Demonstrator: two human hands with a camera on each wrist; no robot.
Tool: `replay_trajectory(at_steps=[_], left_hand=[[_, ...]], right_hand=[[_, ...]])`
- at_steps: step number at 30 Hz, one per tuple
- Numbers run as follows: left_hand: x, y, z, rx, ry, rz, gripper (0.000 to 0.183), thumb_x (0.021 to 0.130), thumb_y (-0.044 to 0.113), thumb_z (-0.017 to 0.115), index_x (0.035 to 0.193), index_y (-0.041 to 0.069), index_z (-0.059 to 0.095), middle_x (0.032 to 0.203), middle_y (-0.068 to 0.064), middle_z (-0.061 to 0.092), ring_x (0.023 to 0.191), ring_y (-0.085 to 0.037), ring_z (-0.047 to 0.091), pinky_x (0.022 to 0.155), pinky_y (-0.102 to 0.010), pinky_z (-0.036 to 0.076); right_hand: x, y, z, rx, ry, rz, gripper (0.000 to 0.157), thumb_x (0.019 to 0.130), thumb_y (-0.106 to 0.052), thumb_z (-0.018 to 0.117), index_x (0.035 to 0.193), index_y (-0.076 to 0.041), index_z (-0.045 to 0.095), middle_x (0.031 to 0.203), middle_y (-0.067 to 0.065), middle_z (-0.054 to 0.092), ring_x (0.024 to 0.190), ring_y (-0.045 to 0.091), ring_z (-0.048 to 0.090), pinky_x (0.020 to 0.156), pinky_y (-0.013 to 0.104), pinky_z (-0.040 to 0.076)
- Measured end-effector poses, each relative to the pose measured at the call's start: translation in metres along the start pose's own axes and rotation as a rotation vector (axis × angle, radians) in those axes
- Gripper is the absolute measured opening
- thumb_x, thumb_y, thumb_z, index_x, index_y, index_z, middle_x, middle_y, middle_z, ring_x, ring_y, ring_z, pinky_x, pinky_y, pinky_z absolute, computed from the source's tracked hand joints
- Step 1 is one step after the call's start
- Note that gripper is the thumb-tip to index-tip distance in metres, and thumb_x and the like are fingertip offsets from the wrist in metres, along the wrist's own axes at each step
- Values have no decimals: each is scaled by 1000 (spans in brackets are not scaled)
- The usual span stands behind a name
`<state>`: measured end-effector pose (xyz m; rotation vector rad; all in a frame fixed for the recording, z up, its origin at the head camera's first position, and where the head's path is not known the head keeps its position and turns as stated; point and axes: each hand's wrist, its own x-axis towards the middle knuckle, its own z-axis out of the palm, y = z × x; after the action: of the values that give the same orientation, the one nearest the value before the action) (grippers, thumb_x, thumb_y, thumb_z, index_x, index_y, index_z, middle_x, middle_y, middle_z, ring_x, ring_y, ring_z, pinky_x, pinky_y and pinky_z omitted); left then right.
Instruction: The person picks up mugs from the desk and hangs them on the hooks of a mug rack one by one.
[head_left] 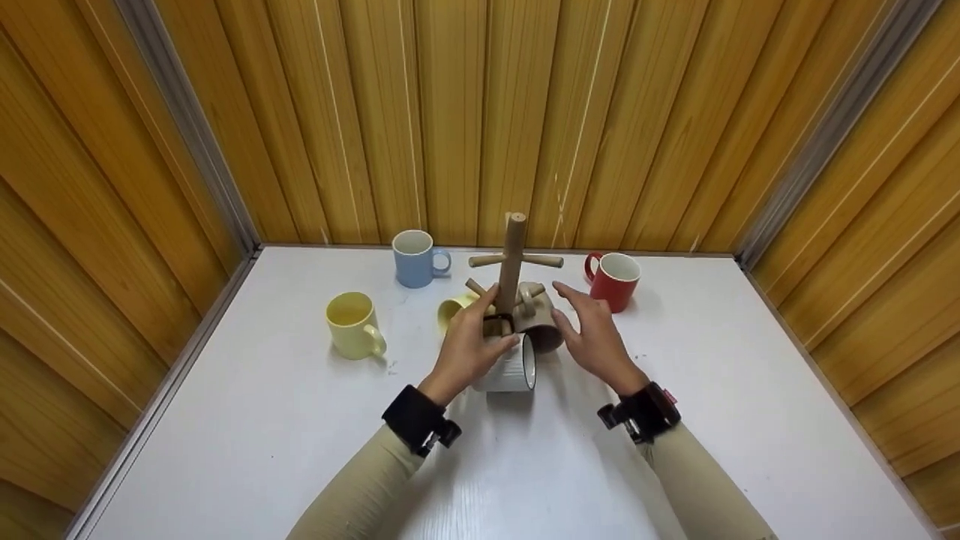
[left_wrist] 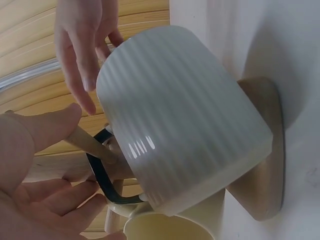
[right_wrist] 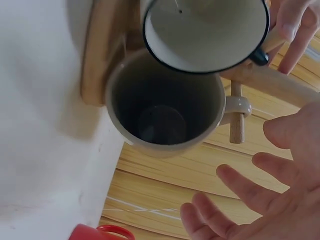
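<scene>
A wooden mug tree (head_left: 512,262) stands in the middle of the table. On its front peg hangs a white ribbed mug (left_wrist: 175,115) with a dark handle (left_wrist: 102,175), lying sideways. My left hand (head_left: 471,346) is around that peg, thumb by the peg's end and fingers spread on the handle's other side, not wrapped round the mug. Beside it, a beige-brown mug (right_wrist: 165,145) hangs by its handle from a right-hand peg. My right hand (head_left: 596,337) is apart from this mug, fingers spread and holding nothing. A pale yellow mug (head_left: 452,309) hangs on the left side, partly hidden.
A yellow mug (head_left: 352,326) stands upright left of the tree, and a blue mug (head_left: 415,259) stands behind it to the left. At the back right is a red mug (head_left: 616,283). Wood-patterned panels (head_left: 450,112) enclose the white table (head_left: 247,420).
</scene>
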<state>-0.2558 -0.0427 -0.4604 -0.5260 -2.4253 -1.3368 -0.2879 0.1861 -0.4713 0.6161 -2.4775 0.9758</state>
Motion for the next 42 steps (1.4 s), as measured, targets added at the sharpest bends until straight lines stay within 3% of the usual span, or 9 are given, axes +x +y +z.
replay_trajectory(at_steps=[6,12,21,31,37,42], left_hand=[[2,0,1,-26,0,-16,82,81,10,88,151,-1,47,138,-19,62,125,-36,61,109,-46,46],[1,2,2,-26,12,-14,82,80,13,89,151,0,48,136,-18,63,124,-36,60,109,-47,46],[0,0,4,0,26,-7,81,82,16,88,150,0,48,139,-19,61,127,-34,58,112,-48,43],[2,-1,4,9,24,47,80,82,14,87,149,-4,48,140,-20,61,127,-33,59,111,-44,45],[5,-6,1,-25,-16,82,78,84,10,84,150,-5,47,139,-21,61,126,-33,61,109,-43,47],[9,-12,-6,-65,-56,106,74,85,7,82,149,-4,48,142,-20,60,129,-32,59,110,-43,46]], right_hand=[[32,1,3,-33,-35,-54,39,99,-9,68,136,0,63,126,20,69,121,40,60,107,55,40],[47,4,8,-55,-83,-83,27,99,-11,68,124,-1,72,112,14,76,102,41,65,93,54,46],[46,10,16,-34,-73,-86,11,101,-14,67,107,-9,75,92,5,76,79,32,62,77,48,47],[45,12,15,-16,-85,-55,11,102,-19,64,105,-12,72,88,3,74,79,30,60,75,46,46],[42,15,12,5,-70,-78,10,101,-16,65,102,-9,72,85,4,73,76,27,61,75,45,49],[36,15,10,-10,-55,-82,11,101,-18,67,103,-10,73,95,5,76,82,31,65,76,47,48]])
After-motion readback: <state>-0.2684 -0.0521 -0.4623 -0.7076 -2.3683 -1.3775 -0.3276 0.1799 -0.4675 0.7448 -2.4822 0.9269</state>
